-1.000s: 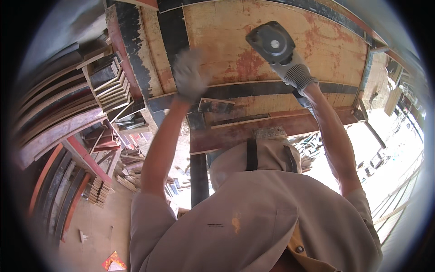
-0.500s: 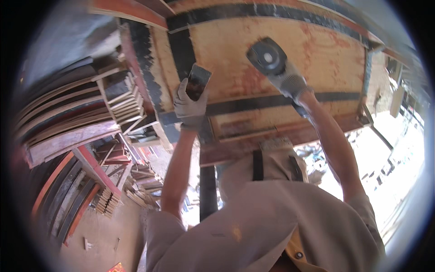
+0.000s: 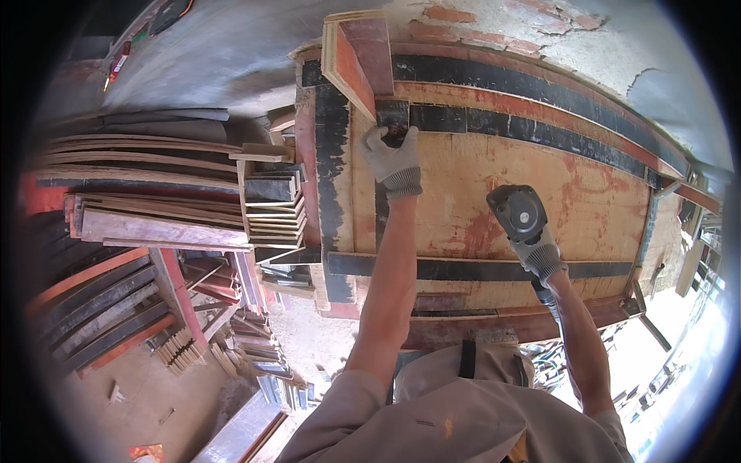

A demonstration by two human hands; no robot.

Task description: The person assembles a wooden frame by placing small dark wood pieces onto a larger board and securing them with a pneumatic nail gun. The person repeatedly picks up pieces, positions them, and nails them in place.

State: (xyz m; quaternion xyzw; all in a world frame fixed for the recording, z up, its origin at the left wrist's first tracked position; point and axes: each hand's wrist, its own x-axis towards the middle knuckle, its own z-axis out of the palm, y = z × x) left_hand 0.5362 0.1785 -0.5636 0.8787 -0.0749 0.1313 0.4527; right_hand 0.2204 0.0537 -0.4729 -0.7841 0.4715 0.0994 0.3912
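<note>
Before me lies a large plywood panel framed with dark strips and stained with red patches. My left hand, in a grey knit glove, grips a short dark wooden piece at the panel's far left. That piece lies against an upright reddish board corner and in line with a dark strip. My right hand, gloved too, is wrapped round the handle of a black nail gun, held over the panel's right half. The gun's nose is hidden under its body.
Long curved strips are stacked at the left, beside a pile of short wooden pieces. A cracked plaster wall rises behind the panel. Small offcuts lie on the floor at lower left.
My left hand has carried the short wooden piece to the panel's far left, against the upright board. The nail gun now appears lower and farther right. The whole view has shifted.
</note>
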